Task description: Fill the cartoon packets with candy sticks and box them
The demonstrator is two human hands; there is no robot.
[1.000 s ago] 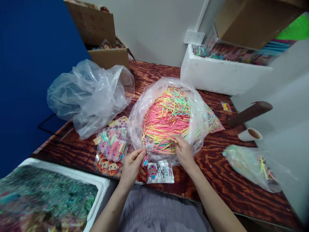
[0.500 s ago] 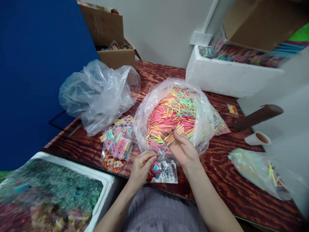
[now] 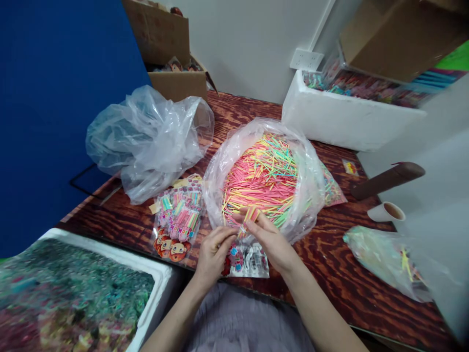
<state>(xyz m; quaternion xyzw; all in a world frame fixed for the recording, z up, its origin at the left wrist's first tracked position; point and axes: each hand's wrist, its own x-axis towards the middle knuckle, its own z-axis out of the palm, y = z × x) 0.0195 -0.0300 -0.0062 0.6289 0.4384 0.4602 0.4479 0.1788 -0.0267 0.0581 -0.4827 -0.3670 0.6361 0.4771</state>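
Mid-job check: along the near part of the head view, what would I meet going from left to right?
White foam box → pile of small filled packets → left hand → right hand with coloured sticks → clear bag at the right.

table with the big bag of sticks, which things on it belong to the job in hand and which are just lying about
Likely in the job:
- striped sticks in the right hand
- open bag of sticks
- printed packets by the hands

Seemingly lying about:
- paper cup
- brown cylinder
- crumpled clear bag
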